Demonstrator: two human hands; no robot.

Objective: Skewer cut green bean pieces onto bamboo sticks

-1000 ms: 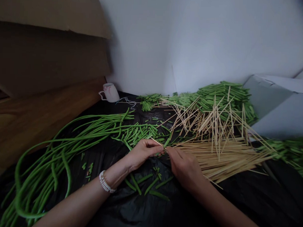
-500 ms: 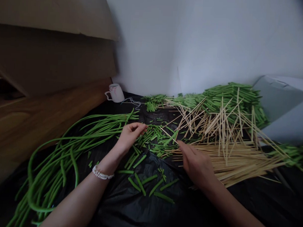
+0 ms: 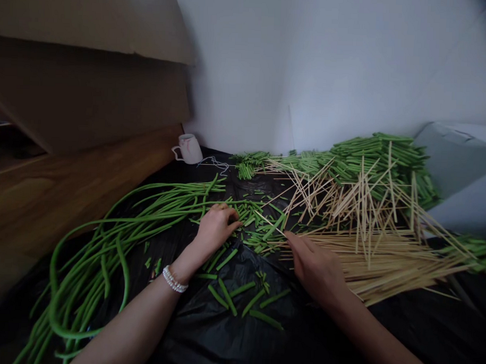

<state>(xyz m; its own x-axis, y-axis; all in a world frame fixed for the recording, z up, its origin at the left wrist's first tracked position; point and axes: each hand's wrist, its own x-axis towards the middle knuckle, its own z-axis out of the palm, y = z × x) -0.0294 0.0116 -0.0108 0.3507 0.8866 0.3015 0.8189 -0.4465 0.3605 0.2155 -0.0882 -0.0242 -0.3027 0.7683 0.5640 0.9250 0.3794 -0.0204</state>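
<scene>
My right hand [image 3: 317, 264] pinches a thin bamboo skewer [image 3: 268, 222] that points up and to the left. A green bean piece [image 3: 275, 227] sits across this skewer, near my fingertips. With fingers curled down, my left hand [image 3: 217, 226] is at the left side of a pile of cut bean pieces [image 3: 260, 241]; whatever is between its fingers is hidden. Long uncut green beans [image 3: 117, 225] lie in a looping bundle left of that hand. Several longer cut pieces [image 3: 243, 289] are scattered on the black plastic sheet [image 3: 206, 334] between my forearms.
Loose bamboo skewers [image 3: 376, 261] lie at the right, with more crossed over a heap of skewered beans [image 3: 381, 157] along the wall. A white mug [image 3: 190, 149] and tangled string [image 3: 217, 164] are at the back. A cardboard box [image 3: 90, 92] stands left, a grey bin [image 3: 458, 173] right.
My left hand has shifted slightly right and turned lower, its fingers curling down toward the cut pieces. My right hand still holds the skewer in nearly the same place.
</scene>
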